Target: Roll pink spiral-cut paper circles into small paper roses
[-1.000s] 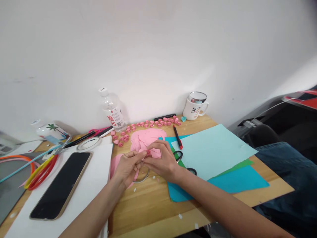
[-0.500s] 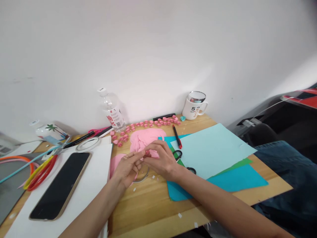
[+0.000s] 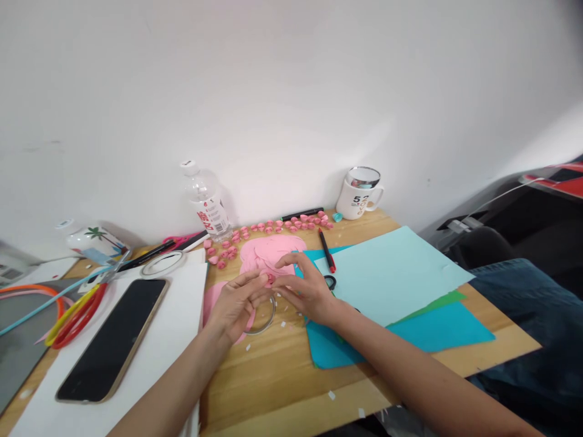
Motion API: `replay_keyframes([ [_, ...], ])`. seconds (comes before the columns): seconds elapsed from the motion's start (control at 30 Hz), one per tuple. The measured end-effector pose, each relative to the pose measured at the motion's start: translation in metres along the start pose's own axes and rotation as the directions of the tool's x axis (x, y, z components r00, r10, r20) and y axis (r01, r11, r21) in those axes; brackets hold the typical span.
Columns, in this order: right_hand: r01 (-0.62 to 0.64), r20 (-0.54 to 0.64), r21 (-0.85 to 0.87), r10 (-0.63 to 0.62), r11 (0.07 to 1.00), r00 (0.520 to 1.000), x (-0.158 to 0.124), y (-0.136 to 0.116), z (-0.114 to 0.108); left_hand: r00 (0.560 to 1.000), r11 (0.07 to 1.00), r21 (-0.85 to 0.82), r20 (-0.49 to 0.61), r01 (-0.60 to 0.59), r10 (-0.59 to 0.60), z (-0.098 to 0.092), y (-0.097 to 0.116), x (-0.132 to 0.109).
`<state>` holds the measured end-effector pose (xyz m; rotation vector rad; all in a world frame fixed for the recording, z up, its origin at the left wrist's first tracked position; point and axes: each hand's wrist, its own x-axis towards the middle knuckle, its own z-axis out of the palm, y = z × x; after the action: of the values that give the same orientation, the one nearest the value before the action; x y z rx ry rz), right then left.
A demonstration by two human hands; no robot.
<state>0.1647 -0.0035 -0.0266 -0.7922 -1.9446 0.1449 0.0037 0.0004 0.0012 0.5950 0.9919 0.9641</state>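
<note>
Between thumb and fingertips, my left hand pinches a small rolled pink paper flower. My right hand is just to its right, thumb and fingers apart, its tips close to the flower. Beneath and beyond the hands lies a heap of pink paper pieces. A metal ring rests on the wooden table, partly covered by my left hand. Several finished pink rolls line the back edge. Under my right hand, black-handled scissors are mostly hidden.
Light blue paper lies over blue sheets at right, beside a red-and-black pen. A mug and a plastic bottle stand along the wall. At left are a phone, white paper and red-yellow scissors.
My right hand's fingers have come off the pink paper flower and spread, the hand shifting slightly right. My left hand keeps its pinch in nearly the same place.
</note>
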Motion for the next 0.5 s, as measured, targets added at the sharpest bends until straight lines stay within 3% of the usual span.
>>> replay_keyframes([
  [0.3, -0.026, 0.022, 0.164, 0.022, 0.986, 1.0, 0.0023, 0.0026, -0.0025, 0.999, 0.999, -0.03, 0.05, -0.017, 0.019, 0.0004, 0.0037, -0.0011],
  [0.5, -0.198, -0.022, 0.348, 0.219, 0.916, 0.975, 0.0081, 0.0012, -0.005, 0.997, 1.0, -0.026, 0.075, -0.015, 0.017, -0.0019, 0.0045, 0.0005],
])
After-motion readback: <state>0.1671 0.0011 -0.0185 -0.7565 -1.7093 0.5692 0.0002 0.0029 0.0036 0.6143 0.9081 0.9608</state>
